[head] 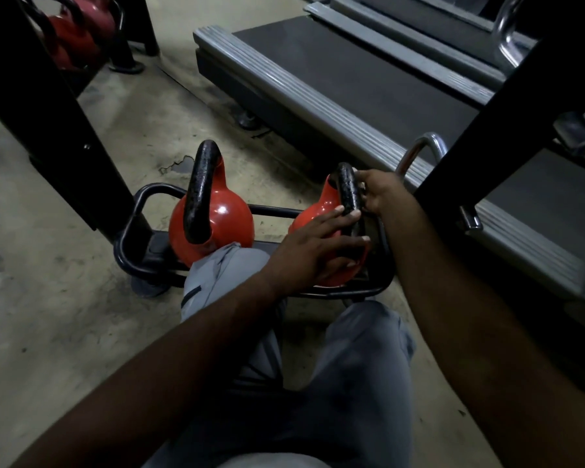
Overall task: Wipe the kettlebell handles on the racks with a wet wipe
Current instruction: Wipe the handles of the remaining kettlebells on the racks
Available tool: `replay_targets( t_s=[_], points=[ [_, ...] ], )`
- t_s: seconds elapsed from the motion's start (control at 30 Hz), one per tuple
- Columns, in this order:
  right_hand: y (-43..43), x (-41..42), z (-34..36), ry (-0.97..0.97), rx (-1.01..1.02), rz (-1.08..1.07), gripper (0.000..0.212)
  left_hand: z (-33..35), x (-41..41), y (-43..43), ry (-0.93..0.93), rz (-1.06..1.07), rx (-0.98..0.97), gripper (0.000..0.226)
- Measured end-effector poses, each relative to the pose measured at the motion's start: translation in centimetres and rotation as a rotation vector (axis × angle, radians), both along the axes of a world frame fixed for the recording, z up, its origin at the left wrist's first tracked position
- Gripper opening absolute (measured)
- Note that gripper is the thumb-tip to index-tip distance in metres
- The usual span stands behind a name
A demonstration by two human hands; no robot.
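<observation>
Two red kettlebells stand on a low black rack [139, 204] on the floor. The left kettlebell [223, 217] has its black handle [200, 187] free. My left hand [311, 251] lies flat on the body of the right kettlebell [313, 211], fingers apart, with the fingertips touching its black handle [348, 190]. My right hand [382, 194] is closed on that handle from the right side. I cannot make out a wet wipe; whatever my right hand holds is hidden under its fingers.
A black upright post [48, 106] rises at the left and another [487, 130] at the right. A treadmill deck [335, 72] lies just behind the rack. More red kettlebells [71, 35] sit at the top left. My knees in grey trousers [223, 275] press against the rack.
</observation>
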State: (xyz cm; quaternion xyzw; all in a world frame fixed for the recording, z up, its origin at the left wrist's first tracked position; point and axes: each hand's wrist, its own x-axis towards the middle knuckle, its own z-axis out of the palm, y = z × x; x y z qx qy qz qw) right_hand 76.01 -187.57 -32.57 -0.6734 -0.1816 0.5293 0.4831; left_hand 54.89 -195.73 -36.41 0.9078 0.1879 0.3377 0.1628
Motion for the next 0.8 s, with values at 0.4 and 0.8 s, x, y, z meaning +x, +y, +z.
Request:
replay_targets(
  t_s=[0.4,0.8],
  points=[
    [1.4,-2.5,6.8,-1.206,0.046,0.703,0.018,-0.6,0.0,-0.1,0.041,0.000,0.041,0.042],
    [-3.6,-1.4,0.9,0.071,0.134,0.011,0.026,-0.7,0.1,0.0,0.130,0.062,0.113,0.044]
  ],
)
